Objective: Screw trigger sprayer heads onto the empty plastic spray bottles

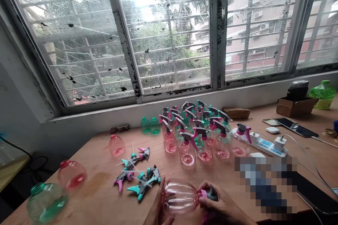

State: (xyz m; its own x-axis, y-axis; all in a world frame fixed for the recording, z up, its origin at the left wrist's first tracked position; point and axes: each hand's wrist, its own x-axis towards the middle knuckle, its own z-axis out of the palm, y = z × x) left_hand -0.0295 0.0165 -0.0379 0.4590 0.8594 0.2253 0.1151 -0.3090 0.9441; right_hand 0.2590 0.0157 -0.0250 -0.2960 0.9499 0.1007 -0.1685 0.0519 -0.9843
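A clear pink spray bottle (181,197) lies on its side in the air near the table's front edge, its neck toward the right. My left hand (157,205) is wrapped round the bottle's base. At the neck, my right hand (224,204) grips the pink and black spray head (210,193), which sits on the bottle's mouth; how tightly it is screwed on I cannot tell. Just left of my hands lies a loose pile of spray heads (142,182) in teal, pink and grey, with thin dip tubes.
Many assembled spray bottles (187,154) stand grouped beyond my hands. Headless bottles stand at left, pink (72,174) and green (47,204); two more green ones (150,126) are by the wall. On the right are a power strip (268,146), phones (297,127), cables and a small cardboard box (295,106).
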